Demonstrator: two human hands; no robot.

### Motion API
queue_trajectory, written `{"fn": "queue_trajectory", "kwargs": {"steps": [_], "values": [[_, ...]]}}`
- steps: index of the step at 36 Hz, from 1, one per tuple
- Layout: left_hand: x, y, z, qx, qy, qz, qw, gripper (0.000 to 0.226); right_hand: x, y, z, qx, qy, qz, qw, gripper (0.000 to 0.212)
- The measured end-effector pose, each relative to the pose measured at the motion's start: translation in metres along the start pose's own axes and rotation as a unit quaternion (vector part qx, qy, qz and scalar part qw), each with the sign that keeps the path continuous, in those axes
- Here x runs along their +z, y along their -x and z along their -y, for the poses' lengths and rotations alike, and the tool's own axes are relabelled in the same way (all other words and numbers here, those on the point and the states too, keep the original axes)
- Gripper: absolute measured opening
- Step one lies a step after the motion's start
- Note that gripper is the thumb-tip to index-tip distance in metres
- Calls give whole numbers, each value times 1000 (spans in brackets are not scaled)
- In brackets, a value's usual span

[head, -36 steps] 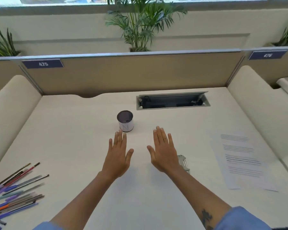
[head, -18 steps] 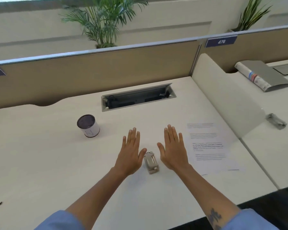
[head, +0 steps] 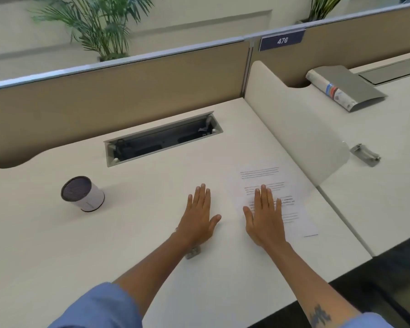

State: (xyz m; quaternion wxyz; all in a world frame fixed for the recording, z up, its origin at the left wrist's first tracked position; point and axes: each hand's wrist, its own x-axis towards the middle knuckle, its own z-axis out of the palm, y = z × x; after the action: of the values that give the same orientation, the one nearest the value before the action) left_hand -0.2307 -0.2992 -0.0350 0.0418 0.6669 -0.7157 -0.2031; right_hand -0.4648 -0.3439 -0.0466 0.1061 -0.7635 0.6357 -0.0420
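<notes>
Nothing had been picked up at this moment, and the work looked to be at its very start. Both hands were spread flat, palms down, over the pale white counter (head: pixel 133 233). The left hand (head: pixel 199 218) and the right hand (head: pixel 264 221) lay side by side, a little apart. Their fingers were straight and close together, their thumbs were out, and they gripped nothing.

The right hand lay over the near left part of a white printed paper sheet (head: pixel 265 174). Whether its palm pressed the paper or hung just above it could not be told. A small grey metal clip-like piece (head: pixel 193 252) sat on the counter, mostly hidden beneath the left wrist. Both forearms reached straight forward from blue sleeves.

The sheet seemed the likely thing to be taken next. That would call for the right fingers to slide or curl under an edge of the thin paper, while the left hand drew back to uncover the metal piece.

A white cylindrical cup with a dark mesh inside (head: pixel 83 194) stood well to the left.
</notes>
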Motion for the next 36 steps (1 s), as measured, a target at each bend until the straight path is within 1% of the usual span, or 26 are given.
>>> {"fn": "queue_trajectory", "kwargs": {"steps": [6, 11, 13, 21, 26, 29, 31, 32, 34, 36], "values": [[12, -29, -10, 3, 5, 19, 1000, 86, 7, -5, -26, 28, 1, -12, 1000, 78], [13, -55, -17, 2, 7, 16, 1000, 89, 14, -9, -42, 47, 18, -34, 998, 76], [12, -64, -21, 3, 10, 17, 1000, 89, 18, -10, -47, 54, 24, -31, 998, 76], [15, -90, -31, 10, 6, 37, 999, 92, 29, -10, -50, 65, 24, -43, 997, 74], [21, -97, -34, 4, 18, 24, 1000, 97, 31, -10, -50, 64, 22, -55, 996, 74], [21, -99, -41, 10, 91, 7, 996, 100, 33, -10, -51, 63, 24, -57, 996, 74], [19, -99, -50, 11, 193, -3, 981, 103, 34, -11, -52, 62, 25, -56, 996, 74], [17, -98, -57, 5, 261, -10, 965, 105, 34, -11, -52, 62, 24, -55, 996, 74], [15, -93, -71, -33, 388, -44, 920, 109, 34, -10, -53, 61, 21, -52, 997, 74], [17, -87, -86, -88, 468, -94, 874, 111, 33, -10, -53, 62, 18, -50, 997, 74]]}}
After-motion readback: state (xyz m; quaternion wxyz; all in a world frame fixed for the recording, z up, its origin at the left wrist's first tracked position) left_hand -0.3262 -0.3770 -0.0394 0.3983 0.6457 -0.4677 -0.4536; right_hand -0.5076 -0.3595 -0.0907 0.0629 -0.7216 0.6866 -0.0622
